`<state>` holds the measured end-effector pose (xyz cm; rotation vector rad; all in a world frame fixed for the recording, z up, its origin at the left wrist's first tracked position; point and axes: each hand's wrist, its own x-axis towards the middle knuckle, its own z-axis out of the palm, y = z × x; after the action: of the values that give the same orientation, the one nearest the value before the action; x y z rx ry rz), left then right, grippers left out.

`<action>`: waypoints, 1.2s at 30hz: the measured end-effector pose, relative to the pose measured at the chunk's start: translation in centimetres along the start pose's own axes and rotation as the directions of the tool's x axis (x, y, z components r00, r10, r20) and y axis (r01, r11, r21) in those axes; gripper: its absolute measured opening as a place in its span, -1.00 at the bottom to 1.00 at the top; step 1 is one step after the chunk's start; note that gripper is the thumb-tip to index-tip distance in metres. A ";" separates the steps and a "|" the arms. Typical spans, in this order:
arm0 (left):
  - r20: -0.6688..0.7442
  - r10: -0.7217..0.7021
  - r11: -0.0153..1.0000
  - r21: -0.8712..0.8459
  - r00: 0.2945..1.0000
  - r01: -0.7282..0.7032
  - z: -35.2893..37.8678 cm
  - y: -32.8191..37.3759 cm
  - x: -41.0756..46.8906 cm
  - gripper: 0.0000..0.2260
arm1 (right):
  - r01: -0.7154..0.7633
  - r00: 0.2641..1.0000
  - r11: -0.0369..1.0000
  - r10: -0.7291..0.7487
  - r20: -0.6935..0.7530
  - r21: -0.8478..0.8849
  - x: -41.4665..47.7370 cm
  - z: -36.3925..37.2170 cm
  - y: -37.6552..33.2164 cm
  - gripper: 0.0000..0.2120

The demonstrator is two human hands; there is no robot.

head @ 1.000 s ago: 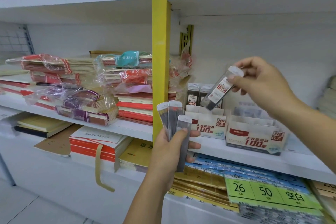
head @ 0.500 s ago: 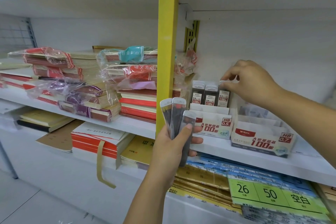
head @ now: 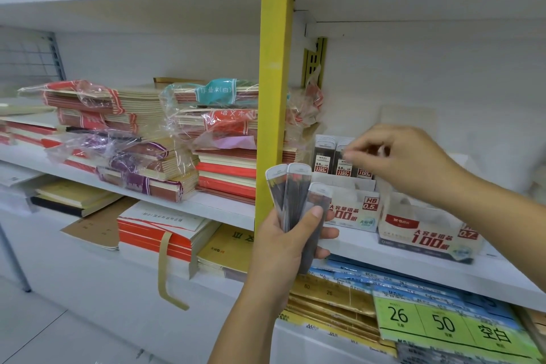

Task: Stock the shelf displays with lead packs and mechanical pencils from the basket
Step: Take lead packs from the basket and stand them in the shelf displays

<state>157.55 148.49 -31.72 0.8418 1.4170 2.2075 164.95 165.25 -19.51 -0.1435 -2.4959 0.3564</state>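
Observation:
My left hand [head: 288, 251] grips three slim grey lead packs [head: 297, 186], fanned upright in front of the shelf edge. Behind them a white HB 0.5 display box [head: 354, 211] stands on the shelf, with three dark lead packs [head: 323, 156] upright in its back row. My right hand [head: 410, 156] hovers over that row. Its thumb and forefinger are pinched together at the tops of the packs, blurred, with nothing visibly held. It hides part of the rightmost pack. An HB 0.7 display box [head: 425, 230] stands to the right, and no packs show in it. No basket or mechanical pencils are in view.
A yellow upright post [head: 274, 68] divides the shelving just left of the boxes. Plastic-wrapped notebook stacks [head: 133, 133] fill the left bay. Below the white shelf board [head: 390, 257] lie blue and gold paper pads with a green card [head: 443, 325].
My right hand carried one lead pack down into the 0.5 box's back row and let it go; its fingers now sit at the pack tops. My left hand kept its three packs.

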 end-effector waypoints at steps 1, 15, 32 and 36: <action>0.010 0.008 1.000 -0.002 1.000 -0.008 0.1 0.0 0.0 -0.67 | -0.001 0.995 0.995 -0.009 0.100 0.100 -0.8 0.3 -0.9 -0.88; 0.111 -0.029 0.998 0.057 0.993 0.022 0.5 -0.2 -0.5 -0.70 | -0.221 0.971 0.761 0.110 0.215 0.610 -3.7 0.0 -0.8 -0.80; 0.002 -0.041 0.998 0.057 0.999 0.040 0.6 -0.7 0.0 -0.84 | -0.218 0.962 0.865 0.269 -0.052 0.452 -2.6 -1.2 0.0 -0.85; -0.038 -0.060 0.996 0.067 0.997 0.063 0.4 -0.6 0.3 -0.86 | -0.046 0.948 0.971 0.116 -0.295 0.234 -0.8 -3.2 1.3 -0.85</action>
<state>157.57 149.19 -32.03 0.7742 1.5228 2.1493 167.49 167.05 -17.88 -0.1950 -2.1296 0.6005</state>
